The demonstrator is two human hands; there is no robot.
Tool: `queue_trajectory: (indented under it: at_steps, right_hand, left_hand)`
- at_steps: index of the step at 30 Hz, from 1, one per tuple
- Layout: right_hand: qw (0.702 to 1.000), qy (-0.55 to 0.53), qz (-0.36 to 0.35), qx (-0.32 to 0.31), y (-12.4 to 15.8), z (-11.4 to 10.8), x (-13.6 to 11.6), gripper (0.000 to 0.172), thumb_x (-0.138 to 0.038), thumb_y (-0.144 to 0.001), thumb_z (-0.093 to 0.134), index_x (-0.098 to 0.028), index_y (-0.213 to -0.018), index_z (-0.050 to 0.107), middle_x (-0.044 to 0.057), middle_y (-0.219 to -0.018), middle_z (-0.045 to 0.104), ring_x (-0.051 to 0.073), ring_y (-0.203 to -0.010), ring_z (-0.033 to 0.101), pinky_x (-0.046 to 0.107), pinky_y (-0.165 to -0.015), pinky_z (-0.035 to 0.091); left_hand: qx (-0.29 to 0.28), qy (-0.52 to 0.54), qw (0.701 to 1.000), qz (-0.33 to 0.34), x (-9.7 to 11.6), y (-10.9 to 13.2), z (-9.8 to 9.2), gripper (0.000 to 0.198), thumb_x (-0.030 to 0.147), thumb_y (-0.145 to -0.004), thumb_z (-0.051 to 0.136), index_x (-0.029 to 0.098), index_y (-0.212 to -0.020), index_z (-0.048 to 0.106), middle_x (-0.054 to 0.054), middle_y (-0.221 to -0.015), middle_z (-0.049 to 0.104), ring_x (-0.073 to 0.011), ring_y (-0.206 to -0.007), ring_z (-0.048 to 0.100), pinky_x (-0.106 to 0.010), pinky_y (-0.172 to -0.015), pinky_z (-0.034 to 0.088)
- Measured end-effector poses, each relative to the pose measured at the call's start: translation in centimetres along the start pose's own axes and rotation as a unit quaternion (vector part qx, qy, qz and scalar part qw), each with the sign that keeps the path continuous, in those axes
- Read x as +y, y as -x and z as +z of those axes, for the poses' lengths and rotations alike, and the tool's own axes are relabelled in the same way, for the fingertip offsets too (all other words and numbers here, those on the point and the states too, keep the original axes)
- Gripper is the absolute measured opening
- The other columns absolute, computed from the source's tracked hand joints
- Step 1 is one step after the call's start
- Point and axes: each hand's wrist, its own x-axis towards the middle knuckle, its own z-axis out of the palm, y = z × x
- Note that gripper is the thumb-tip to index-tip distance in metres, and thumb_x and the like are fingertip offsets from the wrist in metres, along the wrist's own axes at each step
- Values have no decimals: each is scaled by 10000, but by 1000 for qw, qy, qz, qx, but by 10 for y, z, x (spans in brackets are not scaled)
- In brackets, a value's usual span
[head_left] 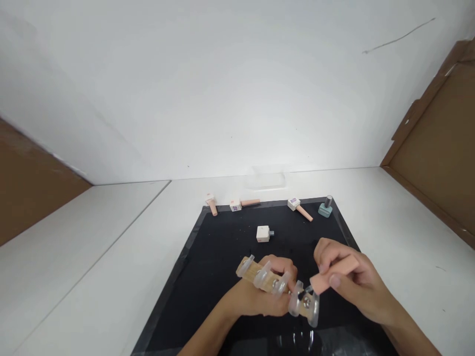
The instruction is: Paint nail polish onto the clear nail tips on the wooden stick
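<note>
My left hand (261, 299) is closed around a wooden stick (253, 269) that carries several clear false nail tips (294, 304) along its length, with metal studs between them. My right hand (365, 277) pinches the peach cap of a nail polish brush (336, 274) between thumb and fingers. The brush's dark tip meets or hovers just over a nail tip near the right end of the stick; contact cannot be made out. Beyond my left hand, a white nail polish bottle (263, 234) without its cap lies on its side, its neck pointing right.
White bottles with peach caps (236, 204) (210, 199) (294, 203) lie along the black mat's (208, 277) far edge. A green bottle (325, 210) is at its far right corner. Behind sits a clear plastic tray (265, 182). Brown cardboard panels (438, 133) flank the white table.
</note>
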Motion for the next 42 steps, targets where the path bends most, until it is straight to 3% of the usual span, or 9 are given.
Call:
queue_trajectory:
  at_steps: [5,10,15,20,22,24,27,35,42]
  right_hand:
    - [998,3,6,66,0,-1,4,181,-396,-900,540,-256,-792,580,-21,-745,483,140,-673,454,258,-603,343]
    - [999,-16,27,-7,0,0,2,210,-423,-885,550,-245,-780,584,-22,-727,474,136,-640,437,253,-568,333]
    - [997,13,15,71,2,0,5,197,-387,-905,534,-242,-779,578,-21,-723,499,133,-645,463,256,-587,351]
    - [1000,-5,-2,-20,0,2,0,225,-412,-876,567,-214,-775,603,-4,-708,501,147,-641,483,269,-571,374]
    - [1000,7,7,8,0,2,0,227,-405,-878,567,-210,-769,605,3,-705,513,148,-629,481,268,-554,374]
    - [997,6,6,75,1,2,4,234,-412,-885,554,-217,-764,603,4,-702,513,146,-617,470,266,-539,375]
    - [992,-9,-5,126,3,0,13,244,-448,-874,553,-233,-777,615,4,-703,514,154,-619,467,266,-536,389]
    - [998,5,-7,68,4,3,6,164,-398,-870,581,-251,-808,618,5,-734,556,155,-655,510,258,-579,414]
    - [997,43,-39,42,2,3,0,97,-352,-900,546,-276,-877,602,-3,-739,536,153,-653,497,261,-580,397]
  left_hand:
    - [-13,-6,1000,22,-3,1,1,191,94,-604,621,158,-560,446,60,-538,459,-28,-448,393,-133,-421,295]
    - [-12,-18,999,25,1,-1,2,192,77,-591,616,155,-551,444,53,-539,471,-34,-462,404,-138,-433,315]
    - [-5,-17,1000,12,-1,0,2,188,68,-579,602,155,-545,440,59,-523,455,-30,-444,387,-136,-415,295]
    - [2,-1,1000,-16,1,-2,0,199,85,-605,635,149,-566,451,45,-547,485,-35,-450,414,-133,-406,307]
    - [16,28,999,-43,1,-2,0,211,141,-651,667,148,-587,466,47,-531,485,-33,-421,419,-131,-382,306]
    - [26,90,994,-64,1,0,0,244,235,-681,704,150,-625,481,61,-506,478,-18,-357,384,-122,-332,287]
    - [35,197,977,-71,1,1,1,361,338,-607,783,154,-633,475,82,-493,474,14,-279,299,-107,-258,236]
    - [68,260,960,-81,5,-3,5,434,319,-519,844,147,-587,451,96,-440,456,27,-249,278,-87,-236,224]
    - [28,307,947,-90,3,0,5,307,343,-650,759,141,-783,570,74,-431,502,-51,-271,437,-113,-240,316]
